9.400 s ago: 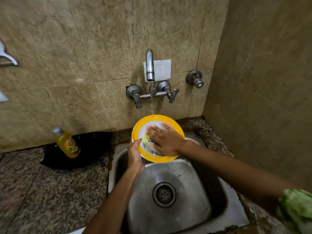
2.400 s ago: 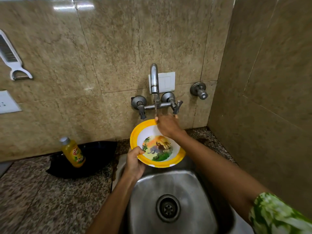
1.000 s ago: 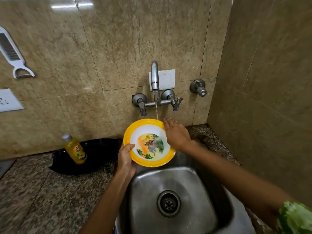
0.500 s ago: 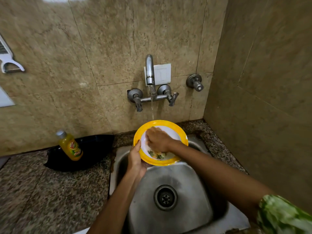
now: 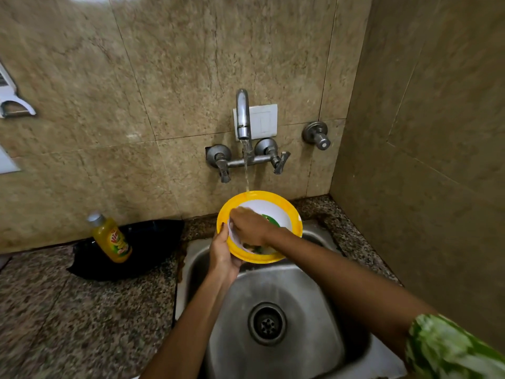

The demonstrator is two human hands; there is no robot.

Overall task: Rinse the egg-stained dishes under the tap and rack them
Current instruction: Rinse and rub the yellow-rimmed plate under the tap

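The yellow-rimmed plate point(image 5: 290, 214) is held tilted over the sink point(image 5: 314, 310), its near-left rim clamped by the left hand point(image 5: 222, 254). The right hand point(image 5: 250, 225), fingers together, is pressed flat on its face, just below where the tap's point(image 5: 243, 116) stream lands on the far rim.

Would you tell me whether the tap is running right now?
On. A thin stream of water falls from the tap spout onto the upper rim of the yellow-rimmed plate held over the sink.
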